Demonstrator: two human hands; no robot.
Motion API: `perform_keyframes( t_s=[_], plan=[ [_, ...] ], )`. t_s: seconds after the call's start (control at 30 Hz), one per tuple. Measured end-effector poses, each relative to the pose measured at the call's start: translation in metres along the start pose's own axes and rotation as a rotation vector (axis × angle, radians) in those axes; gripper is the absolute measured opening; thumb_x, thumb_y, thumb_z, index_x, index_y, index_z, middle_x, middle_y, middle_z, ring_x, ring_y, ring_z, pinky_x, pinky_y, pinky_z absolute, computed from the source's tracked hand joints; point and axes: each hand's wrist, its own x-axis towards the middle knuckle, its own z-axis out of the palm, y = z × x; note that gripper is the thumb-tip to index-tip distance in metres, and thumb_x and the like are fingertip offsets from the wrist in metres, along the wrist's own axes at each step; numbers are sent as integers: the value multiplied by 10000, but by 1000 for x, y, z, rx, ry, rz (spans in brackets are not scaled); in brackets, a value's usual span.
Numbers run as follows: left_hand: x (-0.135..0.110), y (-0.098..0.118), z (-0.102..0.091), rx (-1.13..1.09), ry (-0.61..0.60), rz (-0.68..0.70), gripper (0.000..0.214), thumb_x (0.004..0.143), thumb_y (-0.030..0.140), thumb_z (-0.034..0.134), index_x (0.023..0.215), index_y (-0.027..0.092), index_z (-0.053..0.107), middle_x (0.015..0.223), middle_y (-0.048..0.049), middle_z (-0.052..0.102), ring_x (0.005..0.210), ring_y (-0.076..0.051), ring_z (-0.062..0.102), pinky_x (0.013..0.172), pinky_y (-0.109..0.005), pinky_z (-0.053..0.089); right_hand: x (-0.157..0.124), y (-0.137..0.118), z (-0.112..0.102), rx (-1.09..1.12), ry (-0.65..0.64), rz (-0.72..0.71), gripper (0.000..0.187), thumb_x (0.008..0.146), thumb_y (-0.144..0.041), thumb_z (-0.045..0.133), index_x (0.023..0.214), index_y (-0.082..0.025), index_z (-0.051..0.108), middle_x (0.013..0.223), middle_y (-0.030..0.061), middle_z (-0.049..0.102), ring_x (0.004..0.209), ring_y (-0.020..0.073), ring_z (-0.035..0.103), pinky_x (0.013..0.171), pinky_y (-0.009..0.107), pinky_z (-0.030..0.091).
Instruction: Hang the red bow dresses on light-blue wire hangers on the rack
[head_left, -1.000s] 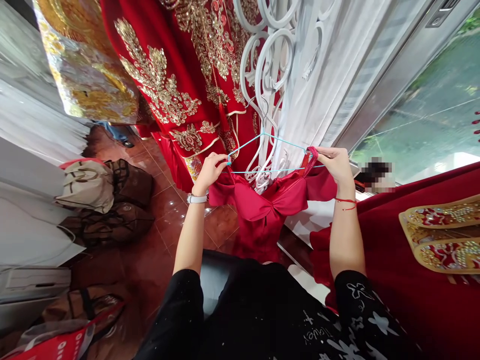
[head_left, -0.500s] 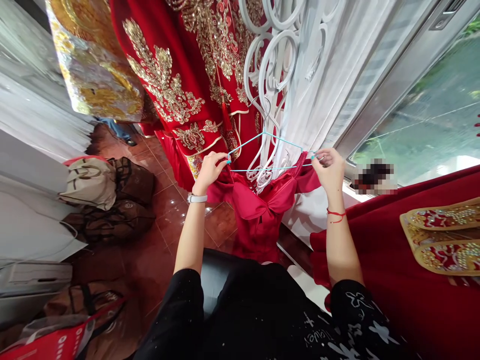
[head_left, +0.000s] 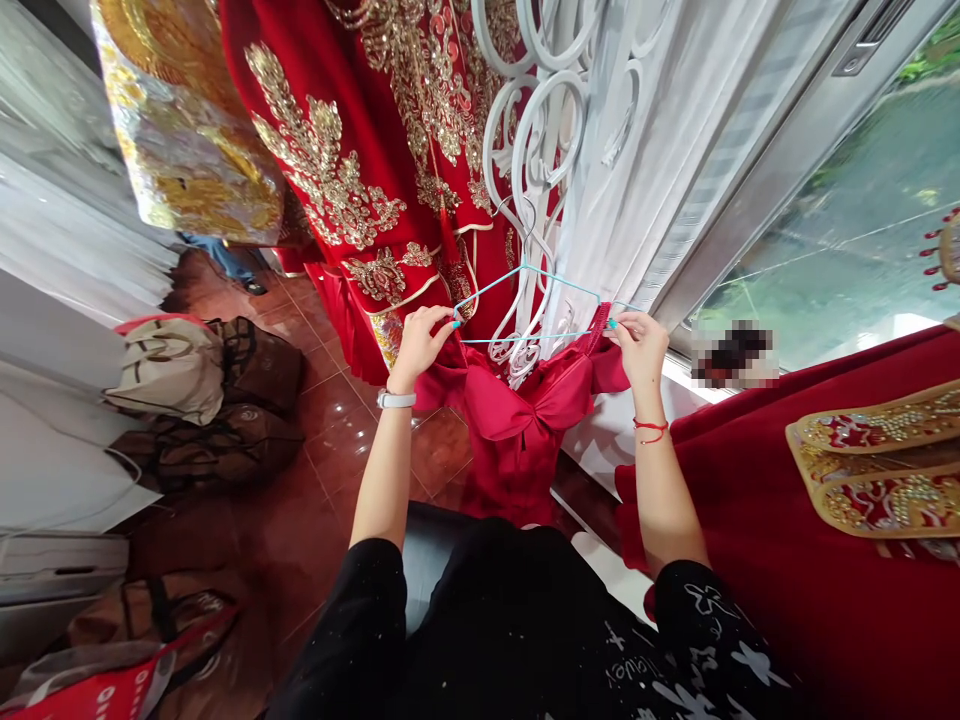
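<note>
A light blue wire clothes hanger (head_left: 556, 275) hangs in front of me, with its hook at the top. From it hangs a red dress (head_left: 529, 425) with a bow-like gathered bodice. My left hand (head_left: 424, 342) pinches the hanger's left corner, where the dress's left strap is mostly hidden by my fingers. At the other end my right hand (head_left: 639, 345) is closed in a pinch on the hanger's right side, its fingertips right beside the dress's braided right strap (head_left: 600, 318). That strap lies over the hanger.
Red garments with gold beading (head_left: 330, 170) hang behind the hanger, near a white scrolled metal stand (head_left: 551, 130). A window (head_left: 832, 230) is at the right, above red cloth (head_left: 720, 480). Brown and beige bags (head_left: 176, 370) lie on the tiled floor at left. A person's leg (head_left: 225, 262) shows beyond.
My right hand has moved left along the hanger, in to the right strap, and its fingers have drawn together. My left hand stays at the left corner.
</note>
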Motion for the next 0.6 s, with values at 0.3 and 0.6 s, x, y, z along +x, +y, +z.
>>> perform_keyframes(
  t_s=[0.3,0.6],
  plan=[
    [-70,-56,15,-671,141,-380,1001,611,646,922,1457,229,583,1517,-173,618,1420,-369,578,1211,-541,453,-56,-31,63,-4,-401,-76,239,909,-370,664,1048,-202,760,1048,93,797,985,231,748,887,374,610],
    [-74,-29,26,-719,232,-480,580,735,584,815,1143,180,730,1237,-112,769,1160,-278,706,1080,-421,537,-67,-49,206,-270,-636,-198,428,1002,-396,641,1383,-209,697,1365,149,729,1279,361,578,1124,586,421]
  ],
)
